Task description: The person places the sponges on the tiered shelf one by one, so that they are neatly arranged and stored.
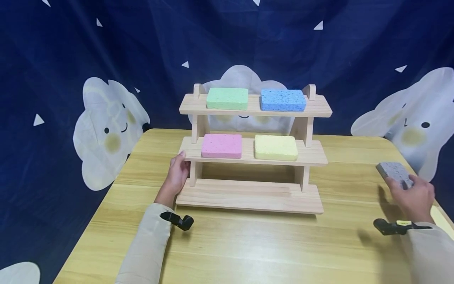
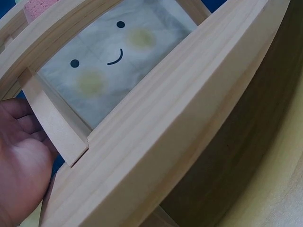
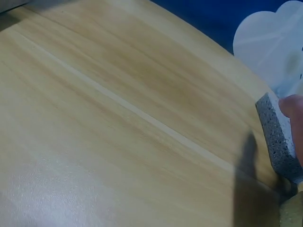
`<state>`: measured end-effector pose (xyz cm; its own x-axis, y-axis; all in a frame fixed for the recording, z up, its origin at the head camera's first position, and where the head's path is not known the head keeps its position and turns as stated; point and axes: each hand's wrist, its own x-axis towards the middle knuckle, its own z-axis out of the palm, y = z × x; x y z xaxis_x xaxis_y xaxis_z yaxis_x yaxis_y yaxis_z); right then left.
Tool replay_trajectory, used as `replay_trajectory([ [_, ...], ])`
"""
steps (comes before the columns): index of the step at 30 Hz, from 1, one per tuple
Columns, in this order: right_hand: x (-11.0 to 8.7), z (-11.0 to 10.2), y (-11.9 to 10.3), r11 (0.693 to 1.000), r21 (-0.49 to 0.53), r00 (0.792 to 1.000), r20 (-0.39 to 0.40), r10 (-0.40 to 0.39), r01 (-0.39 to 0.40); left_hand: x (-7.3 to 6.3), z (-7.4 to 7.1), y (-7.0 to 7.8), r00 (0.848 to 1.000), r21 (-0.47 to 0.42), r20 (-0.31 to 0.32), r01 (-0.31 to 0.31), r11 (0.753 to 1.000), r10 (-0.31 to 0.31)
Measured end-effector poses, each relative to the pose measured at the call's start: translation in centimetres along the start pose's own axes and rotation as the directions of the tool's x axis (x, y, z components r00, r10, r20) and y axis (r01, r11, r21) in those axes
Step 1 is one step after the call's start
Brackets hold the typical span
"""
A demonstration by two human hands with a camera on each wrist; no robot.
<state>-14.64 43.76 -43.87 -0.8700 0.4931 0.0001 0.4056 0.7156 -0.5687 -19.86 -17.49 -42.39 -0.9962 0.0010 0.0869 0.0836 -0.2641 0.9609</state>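
A three-tier wooden display shelf (image 1: 248, 197) stands on the table. My left hand (image 1: 176, 173) holds its left end at the middle tier, the thumb at the board's edge; in the left wrist view the hand (image 2: 21, 161) lies beside an upright, its fingertips partly hidden behind it. At the table's right side my right hand (image 1: 413, 197) grips a grey sponge (image 1: 394, 172), held above the tabletop. The right wrist view shows the speckled side of that sponge (image 3: 277, 137). A green sponge (image 1: 227, 98) and a blue sponge (image 1: 283, 100) sit on the top tier, a pink sponge (image 1: 221, 146) and a yellow sponge (image 1: 276, 147) on the middle one.
The wooden table (image 1: 269, 244) extends in front of the shelf and to both sides. Behind it hangs a dark blue curtain (image 1: 159, 47) with cloud faces. A pale yellow object (image 1: 441, 221) shows by the table's right edge, partly hidden by my right arm.
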Motion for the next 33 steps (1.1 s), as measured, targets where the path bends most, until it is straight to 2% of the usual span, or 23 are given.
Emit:
replay_trajectory([
  [12,0.4,0.7,0.3,0.998,-0.015,0.998,0.018,0.059,-0.059,-0.1,-0.2,-0.2,0.999,0.014,0.014,-0.038,0.999,0.038],
  [18,0.6,0.7,0.2,0.997,-0.009,0.997,0.001,0.072,-0.072,0.0,-0.5,-0.5,0.999,0.033,0.019,-0.045,0.998,0.044],
  [26,0.9,0.6,0.1,0.991,-0.105,0.996,0.012,0.087,-0.085,-0.1,-0.2,-0.1,1.000,0.012,0.021,0.000,1.000,0.000],
  [33,1.3,1.0,0.6,0.983,-0.167,0.997,-0.008,0.076,-0.076,0.0,-0.1,0.0,1.000,0.012,0.019,0.001,1.000,-0.001],
])
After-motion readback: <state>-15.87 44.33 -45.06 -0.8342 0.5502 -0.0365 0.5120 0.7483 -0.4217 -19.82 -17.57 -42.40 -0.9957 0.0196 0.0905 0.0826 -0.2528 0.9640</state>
